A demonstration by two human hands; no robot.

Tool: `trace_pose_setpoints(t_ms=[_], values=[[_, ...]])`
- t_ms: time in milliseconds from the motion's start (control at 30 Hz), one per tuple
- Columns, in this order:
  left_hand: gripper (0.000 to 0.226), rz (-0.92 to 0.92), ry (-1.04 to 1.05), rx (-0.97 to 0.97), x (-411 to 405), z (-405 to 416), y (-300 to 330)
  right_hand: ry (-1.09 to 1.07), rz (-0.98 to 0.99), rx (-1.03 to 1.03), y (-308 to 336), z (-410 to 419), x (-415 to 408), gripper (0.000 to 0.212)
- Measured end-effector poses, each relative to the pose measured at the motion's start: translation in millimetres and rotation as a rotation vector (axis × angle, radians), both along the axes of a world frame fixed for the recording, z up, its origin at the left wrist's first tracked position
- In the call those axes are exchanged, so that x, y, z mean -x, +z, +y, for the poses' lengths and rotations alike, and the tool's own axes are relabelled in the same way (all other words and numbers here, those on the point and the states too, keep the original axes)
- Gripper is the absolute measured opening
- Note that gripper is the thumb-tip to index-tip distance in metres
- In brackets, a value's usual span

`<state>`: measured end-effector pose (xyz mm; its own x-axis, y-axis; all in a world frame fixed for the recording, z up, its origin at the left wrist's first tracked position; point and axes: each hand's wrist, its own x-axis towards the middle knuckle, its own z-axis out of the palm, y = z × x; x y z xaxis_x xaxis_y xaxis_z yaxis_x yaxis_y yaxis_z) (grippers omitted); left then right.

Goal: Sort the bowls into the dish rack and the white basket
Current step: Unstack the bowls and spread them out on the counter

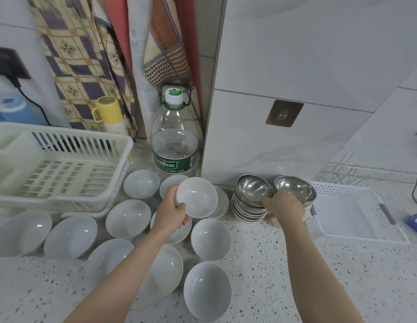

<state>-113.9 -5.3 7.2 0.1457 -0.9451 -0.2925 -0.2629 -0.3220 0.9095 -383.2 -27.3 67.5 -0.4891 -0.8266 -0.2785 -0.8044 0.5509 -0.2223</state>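
Observation:
My left hand grips a small white bowl by its rim, lifted and tilted above the other white bowls. Several white bowls lie spread over the speckled counter in front of me. My right hand rests between two stacks of steel bowls against the wall, fingers curled round the right stack. The cream dish rack stands at the left with nothing in it. The white basket sits at the right, also with nothing in it.
A large water bottle stands behind the bowls by the wall corner. A yellow cup sits behind the rack. A wire rack is behind the basket, and a blue object lies at the far right.

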Motion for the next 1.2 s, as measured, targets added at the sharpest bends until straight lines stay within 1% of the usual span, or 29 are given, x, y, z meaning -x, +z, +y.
trace_pose_setpoints(t_ms=[100, 233, 300, 367, 433, 533, 633, 733, 800, 933, 1067, 1200], values=[[0.048, 0.066, 0.052, -0.012, -6.2, 6.5, 1.9, -0.001, -0.017, 0.007, 5.9, -1.5, -0.4, 0.027], [0.047, 0.134, 0.098, -0.007, -10.8, 16.9, 8.8, -0.023, -0.086, -0.011, 13.6, -3.4, -2.4, 0.019], [0.046, 0.161, 0.114, -0.004, -12.5, 22.8, 12.9, -0.013, -0.133, 0.011, 14.5, -3.9, -0.7, 0.024], [0.046, 0.193, 0.131, -0.004, -14.6, 28.8, 17.2, 0.004, -0.157, 0.057, 14.4, -2.8, 1.8, 0.022], [0.046, 0.244, 0.145, -0.018, -17.0, 33.5, 20.5, 0.022, -0.142, 0.139, 15.6, -1.8, 3.6, 0.013], [0.045, 0.351, 0.176, -0.064, -21.1, 40.6, 23.0, 0.012, -0.163, 0.284, 21.4, 3.3, 2.8, 0.025], [0.046, 0.487, 0.202, -0.126, -25.2, 48.9, 24.4, -0.075, -0.328, 0.402, 29.9, 19.4, -0.3, 0.023], [0.047, 0.544, 0.182, -0.167, -27.5, 59.5, 24.3, -0.168, -0.522, 0.475, 32.1, 51.1, -4.9, 0.022], [0.046, 0.556, 0.155, -0.192, -27.5, 66.9, 23.8, -0.251, -0.591, 0.470, 28.2, 76.3, -8.0, 0.026], [0.045, 0.562, 0.092, -0.229, -24.7, 80.3, 22.3, -0.413, -0.652, 0.384, 10.5, 121.0, -11.9, 0.029], [0.042, 0.540, 0.009, -0.281, -17.0, 93.9, 19.5, -0.519, -0.630, 0.343, -12.1, 159.8, -11.2, 0.030], [0.045, 0.534, -0.044, -0.316, -9.9, 110.2, 15.9, -0.567, -0.599, 0.355, -35.0, 191.0, -6.2, 0.031]])
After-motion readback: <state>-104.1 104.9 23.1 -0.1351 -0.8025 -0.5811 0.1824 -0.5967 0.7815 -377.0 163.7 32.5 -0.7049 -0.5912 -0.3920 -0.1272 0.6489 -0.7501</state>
